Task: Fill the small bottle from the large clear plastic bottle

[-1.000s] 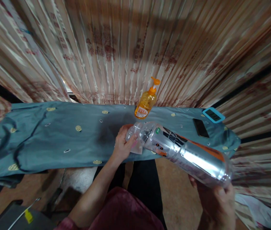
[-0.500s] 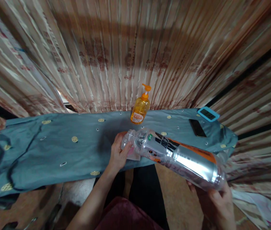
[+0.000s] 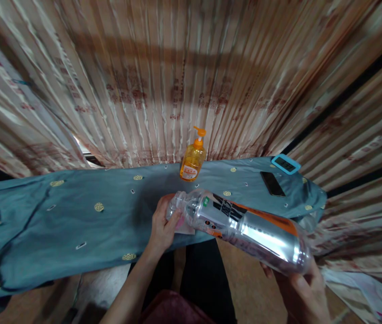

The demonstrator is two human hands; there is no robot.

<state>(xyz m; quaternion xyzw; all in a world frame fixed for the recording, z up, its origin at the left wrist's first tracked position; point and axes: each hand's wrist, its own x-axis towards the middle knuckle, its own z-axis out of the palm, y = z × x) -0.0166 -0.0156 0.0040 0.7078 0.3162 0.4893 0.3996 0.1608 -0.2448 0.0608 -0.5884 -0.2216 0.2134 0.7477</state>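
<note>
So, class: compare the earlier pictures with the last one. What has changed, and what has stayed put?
Little changed. The big clear bottle dropped slightly in view and lies a touch flatter. The left hand still grips its neck with a pink cloth; the right hand still supports the base. The orange pump bottle, phone and blue device stayed put.

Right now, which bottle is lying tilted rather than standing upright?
The big clear plastic bottle, held between left hand at the neck and right hand at the base. The orange pump bottle stands upright on the blue cloth.
</note>
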